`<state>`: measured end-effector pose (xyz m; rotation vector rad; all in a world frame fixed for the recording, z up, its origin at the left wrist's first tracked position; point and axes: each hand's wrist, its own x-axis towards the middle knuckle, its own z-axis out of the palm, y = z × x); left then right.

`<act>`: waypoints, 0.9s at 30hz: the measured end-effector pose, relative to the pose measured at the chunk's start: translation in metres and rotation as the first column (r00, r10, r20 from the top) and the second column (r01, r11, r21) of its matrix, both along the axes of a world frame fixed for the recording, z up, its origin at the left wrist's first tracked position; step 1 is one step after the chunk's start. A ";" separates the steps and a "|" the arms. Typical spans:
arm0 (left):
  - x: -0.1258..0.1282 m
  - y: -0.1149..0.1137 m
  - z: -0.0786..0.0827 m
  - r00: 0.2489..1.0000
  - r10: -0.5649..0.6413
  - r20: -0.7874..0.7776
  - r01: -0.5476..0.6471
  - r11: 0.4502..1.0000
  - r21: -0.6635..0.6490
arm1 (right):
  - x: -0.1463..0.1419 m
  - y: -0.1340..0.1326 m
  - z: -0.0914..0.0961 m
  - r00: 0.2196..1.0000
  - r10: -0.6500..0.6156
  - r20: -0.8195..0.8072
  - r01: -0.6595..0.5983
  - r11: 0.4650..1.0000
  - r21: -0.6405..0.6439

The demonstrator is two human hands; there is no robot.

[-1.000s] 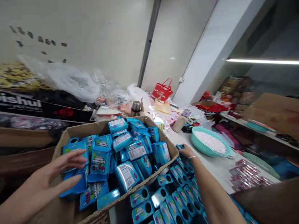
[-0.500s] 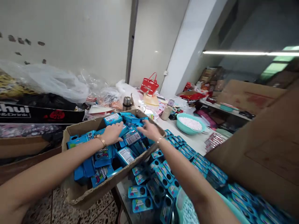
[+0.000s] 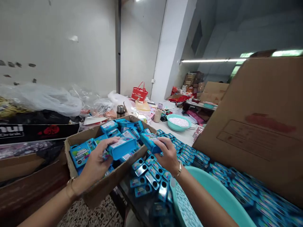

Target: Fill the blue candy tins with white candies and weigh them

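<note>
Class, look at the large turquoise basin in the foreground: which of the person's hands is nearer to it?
Right. The right hand is just beyond the basin, its forearm crossing above it; the left hand is farther away, over the cardboard box.

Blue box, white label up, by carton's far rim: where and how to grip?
Perhaps take the blue box by its long sides, from above: it lies nearly flat on the heap, its near side showing. Its far side, toward the carton, is hidden, so clearance is unsure.
</note>
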<state>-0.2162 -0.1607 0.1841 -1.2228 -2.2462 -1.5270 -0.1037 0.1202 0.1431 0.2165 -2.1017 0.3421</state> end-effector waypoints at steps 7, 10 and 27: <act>0.129 0.075 -0.034 0.276 -0.455 0.847 0.276 0.881 0.384 | 0.167 -0.027 -0.038 0.932 -0.307 -0.191 -0.042 0.432 -0.901; 0.171 0.112 -0.053 -0.025 -0.416 0.909 0.291 0.867 0.405 | 0.222 -0.039 -0.057 0.944 -0.233 -0.235 -0.294 -0.268 -0.918; 0.243 0.180 -0.104 -0.772 -0.099 0.629 0.350 0.759 0.549 | 0.301 -0.046 -0.109 0.896 -0.247 -0.368 -0.435 -0.325 -0.840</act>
